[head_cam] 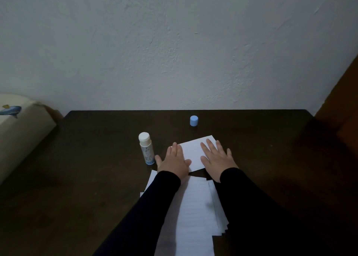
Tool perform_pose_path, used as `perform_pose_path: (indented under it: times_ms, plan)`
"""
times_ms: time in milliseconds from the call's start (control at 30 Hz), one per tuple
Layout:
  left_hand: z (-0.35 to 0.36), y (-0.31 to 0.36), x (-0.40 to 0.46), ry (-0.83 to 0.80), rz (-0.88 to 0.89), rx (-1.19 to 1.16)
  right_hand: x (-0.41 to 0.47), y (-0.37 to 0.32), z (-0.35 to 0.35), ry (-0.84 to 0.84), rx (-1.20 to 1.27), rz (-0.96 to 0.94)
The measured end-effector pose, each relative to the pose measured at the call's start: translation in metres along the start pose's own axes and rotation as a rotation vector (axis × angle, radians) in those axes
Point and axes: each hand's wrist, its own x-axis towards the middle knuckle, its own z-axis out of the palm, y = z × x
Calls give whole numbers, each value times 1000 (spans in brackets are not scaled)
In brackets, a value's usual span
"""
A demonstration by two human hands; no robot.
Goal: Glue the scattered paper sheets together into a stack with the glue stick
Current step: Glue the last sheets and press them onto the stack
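- Dark desk (93,159) against a pale wall (174,42).
- Left hand (173,159) and right hand (217,158), grips spread flat, press a sheet (193,151).
- Glue stick (146,148) upright just left; cap (194,120) behind; more sheets (195,207) nearer.

Lined sheets (195,213) cut off below (sleeves cover their sides), glue stick (146,148) label unreadable

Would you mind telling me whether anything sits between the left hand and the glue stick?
Nothing visible does: the glue stick stands upright just left of the left hand, with only bare dark table between them.
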Motion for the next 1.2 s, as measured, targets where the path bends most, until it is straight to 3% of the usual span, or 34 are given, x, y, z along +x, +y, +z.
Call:
perform_pose_path:
  times_ms: [200,333,467,700,833,900,1000,1100,1200]
  plan:
    - [4,-2,-12,30,51,22,-20,1,2,-57,-18,13]
    - [4,2,-15,17,192,72,-19,-1,2,-2,-75,-59]
    - [-3,7,-2,-18,167,89,-8,-5,-1,33,-81,-119]
    - [3,3,0,87,4,-35,1,3,-6,40,34,95]
    - [-6,-4,-19,96,77,-40,-10,-3,2,18,32,229]
    - [-4,-16,-37,260,149,-209,-17,-7,3,19,43,270]
    - [4,-39,-67,529,82,-541,-23,-13,-3,132,112,304]
    - [3,-63,-74,621,-84,-717,-21,-16,-13,242,198,391]
    - [-2,-77,-67,626,-189,-812,-16,-19,-23,155,323,485]
